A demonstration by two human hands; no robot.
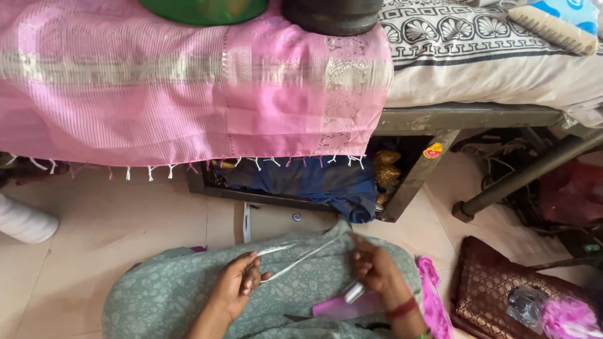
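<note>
My left hand (240, 282) pinches a bundle of thin white threads (295, 256) over my lap, which is covered in grey-green patterned cloth (169, 289). My right hand (375, 269) pinches the other end of the threads, stretching them taut between both hands. A pink flat card-like piece with a white tube (348, 302) lies under my right hand, tucked against its palm. A red thread band circles my right wrist.
A pink cloth with white tassels (188, 94) hangs over a bed edge ahead. Under the bed lie dark blue fabric (320, 182) and gold items (387, 171). A maroon patterned bag (496, 289) and pink fabric (433, 295) lie at the right. A white object (22, 220) is at left.
</note>
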